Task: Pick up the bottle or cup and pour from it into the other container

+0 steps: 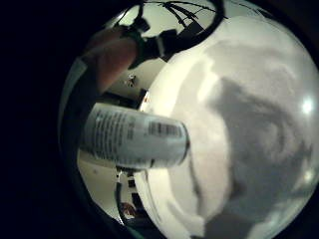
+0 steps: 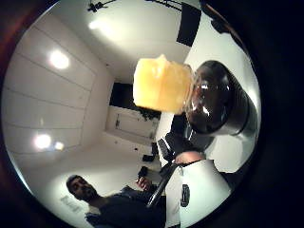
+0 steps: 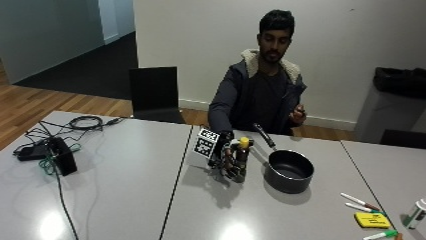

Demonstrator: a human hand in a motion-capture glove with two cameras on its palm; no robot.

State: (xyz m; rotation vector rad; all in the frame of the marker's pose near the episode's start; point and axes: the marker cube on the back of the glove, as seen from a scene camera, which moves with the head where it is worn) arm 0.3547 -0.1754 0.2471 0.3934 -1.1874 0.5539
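In the outside view my gloved right hand (image 3: 225, 161) grips a dark bottle (image 3: 241, 160) with a yellow cap (image 3: 244, 143), holding it upright just left of a black saucepan (image 3: 289, 171). I cannot tell whether the bottle's base touches the grey table (image 3: 120, 190). The pan's long handle (image 3: 263, 136) points away toward the person. The thumb side palm view shows the yellow cap (image 2: 161, 85) and the dark bottle shoulder (image 2: 218, 99) close up. In the little finger side palm view the bottle's white label with a barcode (image 1: 134, 137) lies across the palm, with a fingertip (image 1: 114, 59) beside it.
Markers (image 3: 359, 202) and a yellow pad (image 3: 371, 220) lie at the table's right front. A small container (image 3: 417, 212) stands at the right edge. A black box (image 3: 61, 156) with cables sits far left. A black chair (image 3: 154, 95) stands behind the table.
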